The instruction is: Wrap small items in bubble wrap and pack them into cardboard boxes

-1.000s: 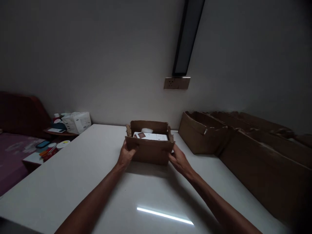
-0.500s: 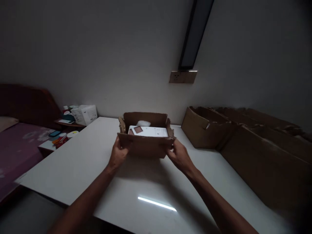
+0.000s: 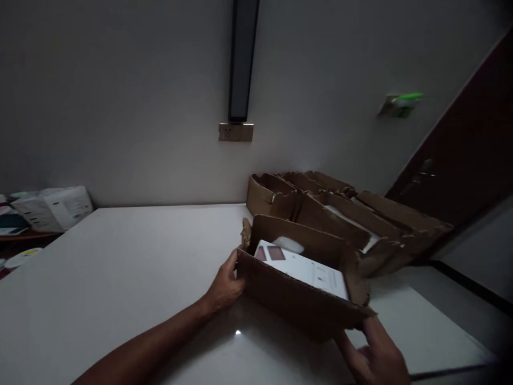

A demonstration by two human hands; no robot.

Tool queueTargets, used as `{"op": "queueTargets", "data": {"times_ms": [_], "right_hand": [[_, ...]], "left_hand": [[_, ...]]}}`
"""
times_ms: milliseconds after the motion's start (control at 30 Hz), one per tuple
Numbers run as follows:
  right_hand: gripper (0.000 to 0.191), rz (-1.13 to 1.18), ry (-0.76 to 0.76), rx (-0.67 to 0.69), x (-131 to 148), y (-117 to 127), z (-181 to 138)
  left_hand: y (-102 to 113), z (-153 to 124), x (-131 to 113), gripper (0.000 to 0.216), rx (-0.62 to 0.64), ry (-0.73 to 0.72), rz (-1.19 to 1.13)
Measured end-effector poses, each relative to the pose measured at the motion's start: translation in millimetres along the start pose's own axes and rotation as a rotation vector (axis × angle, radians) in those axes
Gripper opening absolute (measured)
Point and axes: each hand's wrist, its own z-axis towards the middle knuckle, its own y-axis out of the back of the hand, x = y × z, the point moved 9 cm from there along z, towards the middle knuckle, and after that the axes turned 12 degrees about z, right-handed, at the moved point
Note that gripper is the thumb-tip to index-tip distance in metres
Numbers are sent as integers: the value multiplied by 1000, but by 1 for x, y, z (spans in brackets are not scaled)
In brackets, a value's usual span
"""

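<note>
Between my hands is an open cardboard box (image 3: 288, 294), turned at an angle over the white table. Inside it lies a white carton (image 3: 308, 270) with brownish squares printed near one end, and behind that a whitish translucent item (image 3: 289, 245) I cannot make out. My left hand (image 3: 226, 283) grips the box's near left corner, thumb up along the edge. At the near right corner my right hand (image 3: 374, 347) holds the box from below and the side; some of its fingers are hidden under it.
Several open cardboard boxes (image 3: 280, 200) stand in rows at the table's back right, just beyond the held box. The white table (image 3: 160, 240) runs along the wall. A socket panel (image 3: 235, 132) is on the wall, a dark door (image 3: 452, 144) at right, white packs (image 3: 66, 208) at far left.
The box has moved right and closer to me and is now turned, its right end nearer. Both hands moved with it. My view has swung right, bringing the door into sight.
</note>
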Motion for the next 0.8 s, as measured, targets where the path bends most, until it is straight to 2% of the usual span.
{"op": "queueTargets", "data": {"times_ms": [67, 133, 200, 300, 500, 633, 800], "right_hand": [[46, -41, -31, -59, -16, 14, -17], [57, -61, -22, -81, -27, 16, -30], [61, -76, 23, -59, -33, 9, -38], [63, -85, 81, 3, -43, -7, -40], [63, -34, 46, 82, -80, -25, -14], [65, 2, 18, 146, -97, -40, -5], [65, -37, -23, 193, -108, -52, -10]], "left_hand": [[-26, 24, 11, 45, 60, 47, -29], [-45, 46, 33, 45, 48, 154, -45], [-58, 60, 58, 46, -16, 260, -18], [-77, 71, 83, 48, -89, 311, 49], [-107, 80, 90, 42, -76, 190, 130], [-110, 88, 91, 57, -44, 96, 221], [-108, 103, 101, 68, 8, 69, 335]]}}
